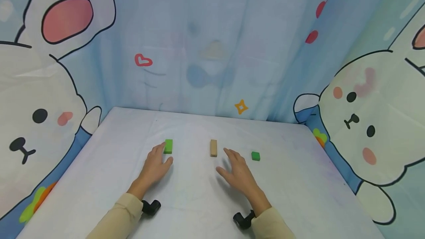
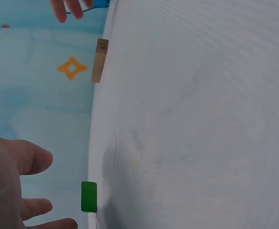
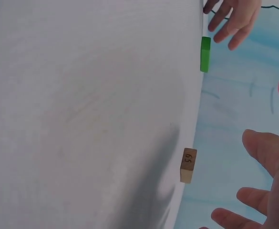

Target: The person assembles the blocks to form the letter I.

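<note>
White desk (image 1: 192, 202), blue bunny-print curtain (image 1: 265, 28) behind & at sides. On desk: lt-green block (image 1: 169, 147) nr L hand (image 1: 155, 163), wood block (image 1: 213, 148) + dk-green block (image 1: 255, 156) nr R hand (image 1: 240, 174); both hands empty, fingers relaxed.

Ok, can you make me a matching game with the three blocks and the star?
1. Wooden block
2. Small green block
3. Long green block
4. Star

A. Nearest the left hand
B. On the backdrop
C. Between the other two blocks
D. Farthest right of the blocks, in the head view

Pairs: 1-C, 2-D, 3-A, 4-B
</note>
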A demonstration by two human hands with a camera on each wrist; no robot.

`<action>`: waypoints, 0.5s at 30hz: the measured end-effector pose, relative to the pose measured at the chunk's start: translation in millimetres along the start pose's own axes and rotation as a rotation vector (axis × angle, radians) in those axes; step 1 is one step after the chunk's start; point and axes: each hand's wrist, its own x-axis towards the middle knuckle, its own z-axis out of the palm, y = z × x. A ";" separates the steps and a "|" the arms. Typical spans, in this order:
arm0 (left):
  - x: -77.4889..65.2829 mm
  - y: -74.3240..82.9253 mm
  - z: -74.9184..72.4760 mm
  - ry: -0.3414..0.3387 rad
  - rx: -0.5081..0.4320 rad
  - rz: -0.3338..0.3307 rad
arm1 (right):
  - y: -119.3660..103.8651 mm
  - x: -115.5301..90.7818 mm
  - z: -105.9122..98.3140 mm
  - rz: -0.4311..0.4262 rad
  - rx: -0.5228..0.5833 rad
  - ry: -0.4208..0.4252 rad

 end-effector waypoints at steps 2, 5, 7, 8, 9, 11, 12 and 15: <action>2.3 0.7 -1.1 -0.004 0.007 -0.006 | -1.3 4.2 2.2 0.001 0.007 -0.013; 5.0 1.8 -3.3 0.002 0.015 -0.010 | -4.4 11.2 5.9 -0.006 0.011 -0.030; 7.0 2.2 -4.0 0.003 0.015 -0.014 | -6.3 15.9 7.6 -0.007 0.004 -0.036; 8.2 2.1 -4.0 0.002 0.013 -0.015 | -7.2 17.9 8.2 -0.005 0.000 -0.035; 9.2 1.8 -3.6 0.004 0.012 -0.011 | -7.7 19.8 8.7 -0.002 -0.005 -0.034; 11.8 0.4 -2.1 0.005 0.013 -0.008 | -8.1 22.9 9.4 0.006 -0.012 -0.036; 12.8 -0.2 -1.2 0.004 0.014 -0.010 | -7.9 24.2 9.8 0.010 -0.012 -0.039; 15.6 -2.8 1.2 0.009 0.019 -0.012 | -6.6 27.8 11.4 0.017 -0.009 -0.053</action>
